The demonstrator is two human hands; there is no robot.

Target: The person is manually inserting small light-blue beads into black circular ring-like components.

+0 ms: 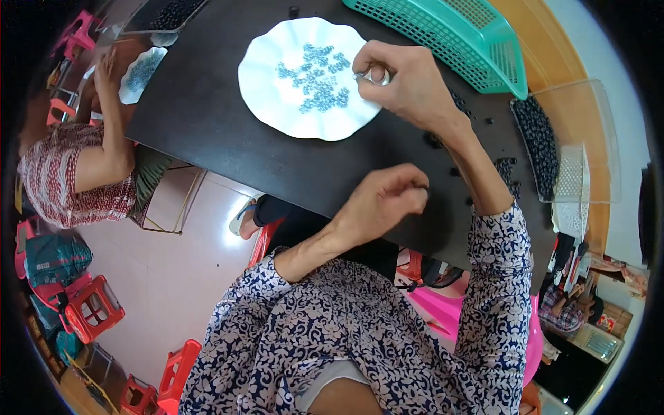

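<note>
A white plate with a wavy rim (pixel 266 104) lies on the dark table, and many small translucent bluish pieces (pixel 315 77) are spread over its middle. At the plate's right edge my right hand (pixel 408 79) is closed around a small shiny silver thing (pixel 374 77), whose exact kind is mostly hidden by the fingers. Nearer to me, my left hand (pixel 384 202) is held over the table's near edge, its thumb and forefinger pinched together. A tiny dark piece seems to show at those fingertips. Small black pieces (pixel 507 171) lie on the table beside my right forearm.
A green plastic basket (pixel 456 45) stands behind my right hand. Further right is a clear tray full of black pieces (pixel 536 145), next to a white perforated basket (pixel 573 183). At the left, another person (pixel 83 162) sits by a white dish of bluish pieces (pixel 140 76). Red stools (pixel 95 309) stand on the floor.
</note>
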